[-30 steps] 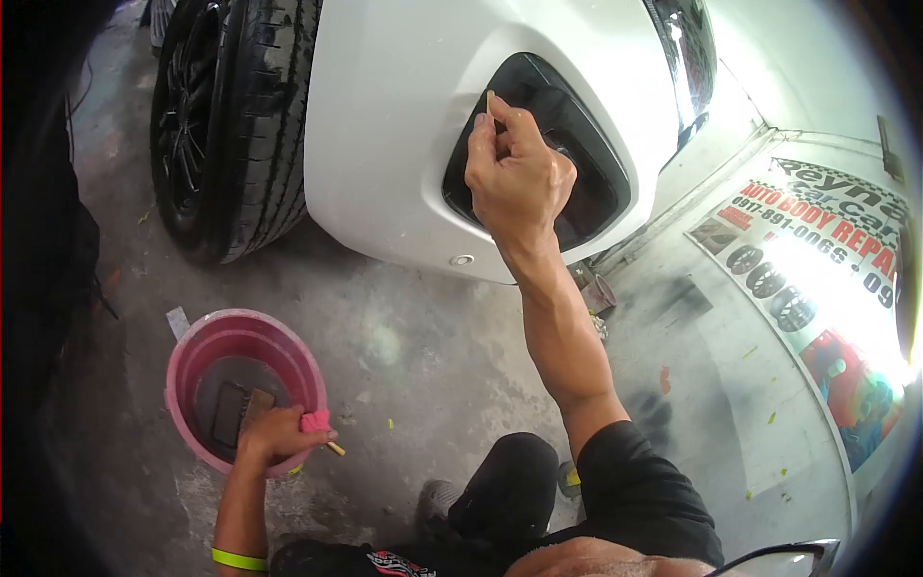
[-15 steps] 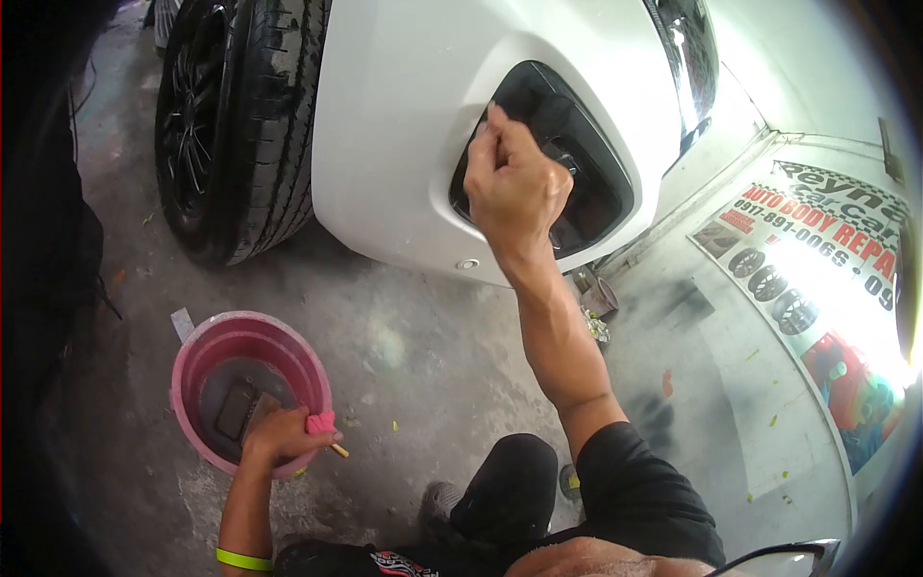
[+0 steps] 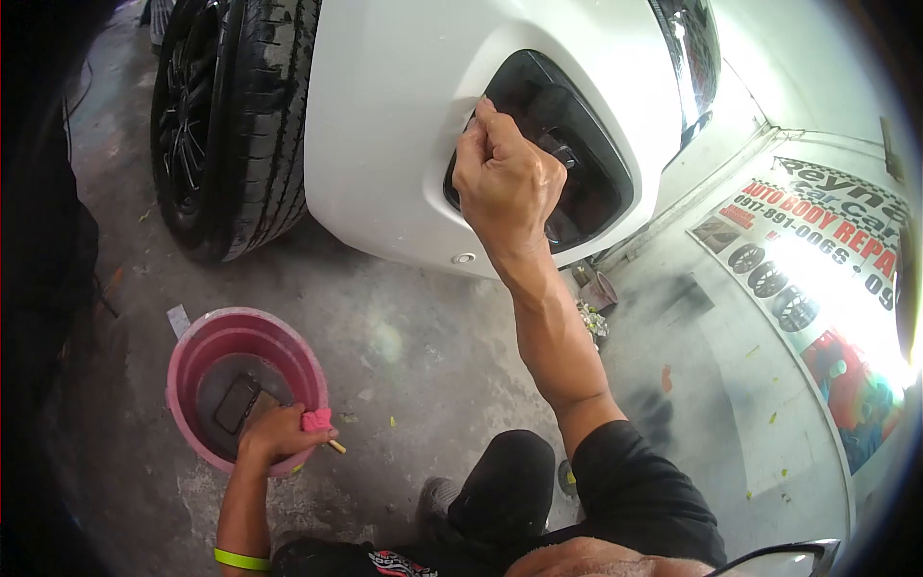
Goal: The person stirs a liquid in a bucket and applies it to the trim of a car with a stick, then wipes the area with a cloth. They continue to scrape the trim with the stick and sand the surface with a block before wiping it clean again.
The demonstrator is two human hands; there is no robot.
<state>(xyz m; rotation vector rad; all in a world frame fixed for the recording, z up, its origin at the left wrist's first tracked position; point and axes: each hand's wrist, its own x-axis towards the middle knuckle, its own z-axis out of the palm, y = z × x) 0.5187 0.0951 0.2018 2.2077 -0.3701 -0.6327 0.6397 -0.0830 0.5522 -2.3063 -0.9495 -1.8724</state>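
My right hand [image 3: 510,178] is closed, with its fingertips at the left edge of the black fog light surround [image 3: 591,207] in the white car bumper [image 3: 385,125]. Whatever may be between those fingers is too hidden to name. Lower left, my left hand [image 3: 276,433] is curled over the near rim of a pink bucket [image 3: 183,385]. It grips a bright pink, soft-looking piece [image 3: 315,420], and a short yellowish stick [image 3: 336,446] pokes out beside it. Grey water and a dark rectangular frame [image 3: 236,404] show inside the bucket, near a brownish flat piece by my fingers.
A black wheel with a worn tyre [image 3: 264,125] stands left of the bumper. Along the right runs a white wall with a printed banner [image 3: 769,260]. A small pot [image 3: 601,290] sits on the concrete floor [image 3: 385,337] below the bumper's corner. My bent knee [image 3: 510,471] is close below.
My right hand has shifted slightly left and up along the edge of the fog light surround. The left hand stays at the bucket. The whole view has moved a little.
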